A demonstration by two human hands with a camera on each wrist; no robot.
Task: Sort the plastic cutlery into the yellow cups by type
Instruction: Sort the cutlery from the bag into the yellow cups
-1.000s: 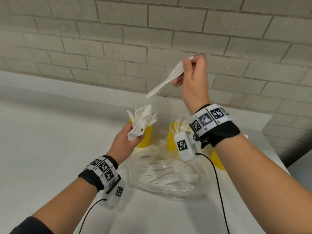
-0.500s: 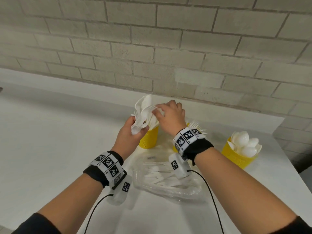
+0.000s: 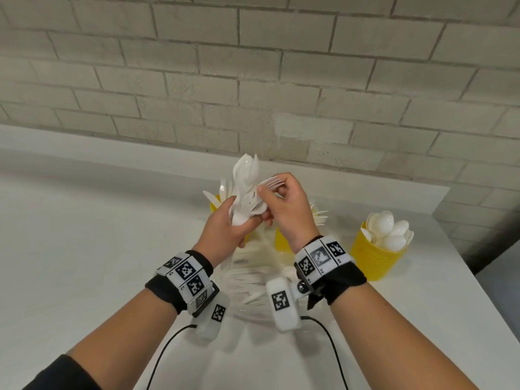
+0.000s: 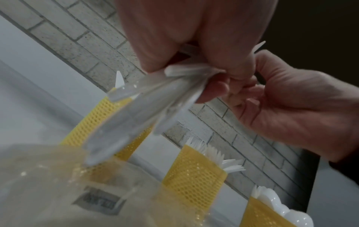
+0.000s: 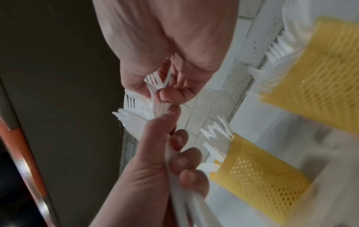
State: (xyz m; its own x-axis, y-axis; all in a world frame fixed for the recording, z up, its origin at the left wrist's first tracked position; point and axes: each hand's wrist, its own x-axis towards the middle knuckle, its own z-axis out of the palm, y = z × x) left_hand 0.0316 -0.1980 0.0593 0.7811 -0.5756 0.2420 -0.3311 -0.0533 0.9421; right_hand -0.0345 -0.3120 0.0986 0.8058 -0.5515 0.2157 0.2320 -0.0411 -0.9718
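My left hand (image 3: pixel 239 223) grips a bundle of mixed white plastic cutlery (image 3: pixel 246 190) by the handles, heads up, above the table. My right hand (image 3: pixel 267 190) pinches the head of one white fork (image 5: pixel 155 81) in that bundle between thumb and forefinger. Three yellow mesh cups stand behind the hands. The left cup (image 4: pixel 97 119) holds knives and is mostly hidden in the head view. Forks stick out of the middle cup (image 3: pixel 281 240). The right cup (image 3: pixel 377 254) is full of spoons.
A clear plastic bag (image 3: pixel 253 285) with more white cutlery lies on the white table (image 3: pixel 84 249) under my wrists. A brick wall runs behind the cups. The table's right edge falls off just past the spoon cup.
My right hand, which held a knife high up, came down without it to the bundle and now pinches a fork there. The left hand lifted the bundle slightly.
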